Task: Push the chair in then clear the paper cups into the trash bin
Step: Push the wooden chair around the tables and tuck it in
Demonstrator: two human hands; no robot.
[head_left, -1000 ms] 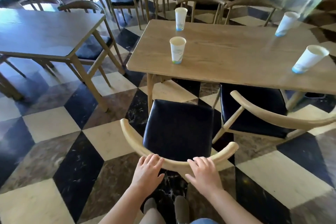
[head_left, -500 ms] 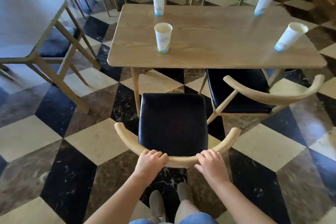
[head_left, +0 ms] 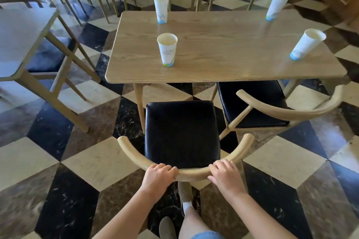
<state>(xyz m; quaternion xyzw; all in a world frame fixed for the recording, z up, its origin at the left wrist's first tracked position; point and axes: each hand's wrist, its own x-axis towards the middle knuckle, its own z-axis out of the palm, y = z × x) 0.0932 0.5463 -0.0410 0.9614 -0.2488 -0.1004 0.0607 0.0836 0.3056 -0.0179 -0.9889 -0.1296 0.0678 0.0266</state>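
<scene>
head view:
chair: pale curved-wood chair with a square black padded seat [head_left: 181,132], smooth bent backrest, seat front just short of the worktop edge, not tucked under.
left hand [head_left: 158,177]: fingers curled over the backrest, grip clamped on the rail.
right hand [head_left: 226,177]: same rail, grip wrapped on it.
worktop: light grained-wood rectangular table, rounded corners [head_left: 223,48].
cups: four tall white paper cups with blue-green bases, upright; nearest [head_left: 167,49] is ahead of the seat.
floor: glossy marble checker tiles [head_left: 64,161].
</scene>
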